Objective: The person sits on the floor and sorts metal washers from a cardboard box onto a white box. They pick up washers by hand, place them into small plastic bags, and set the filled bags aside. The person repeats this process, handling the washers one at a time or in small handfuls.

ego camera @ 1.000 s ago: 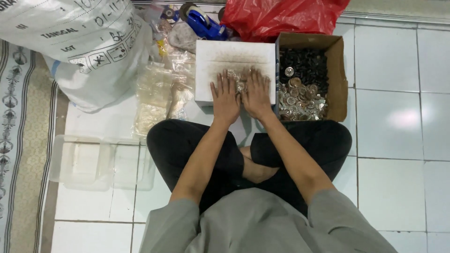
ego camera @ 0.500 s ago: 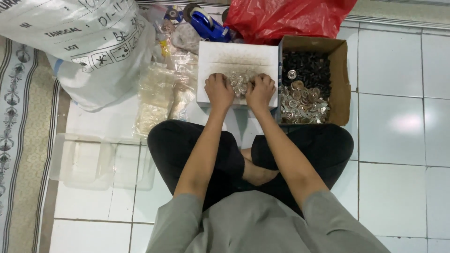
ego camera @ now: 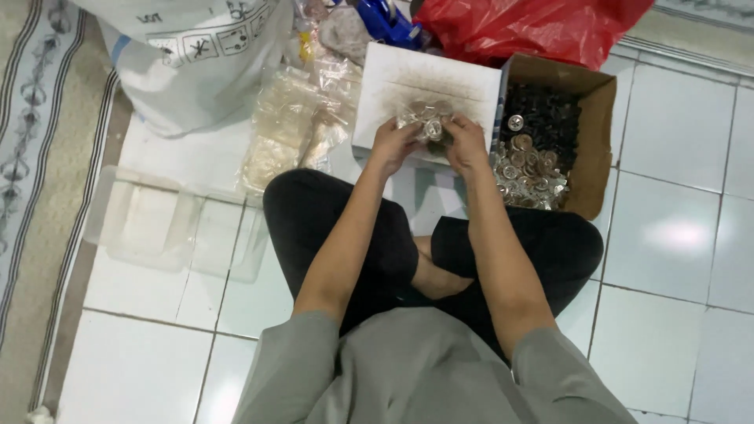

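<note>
The person is sitting cross-legged on the tiled floor [ego camera: 667,235], and both hands are meeting over the near edge of the white box lid [ego camera: 428,82]. The left hand [ego camera: 390,145] and the right hand [ego camera: 466,145] are curling their fingers closed around a small clear bag of round metal pieces [ego camera: 426,122], each pinching one end. The bag is lying between the two hands, its long axis running left to right, so neither hand is nearer. Just right of the lid, a cardboard box [ego camera: 598,133] is holding more loose shiny pieces. Left of the lid, a stack of clear plastic bags [ego camera: 287,133] is lying; farther left sits a clear plastic tray [ego camera: 149,220].
</note>
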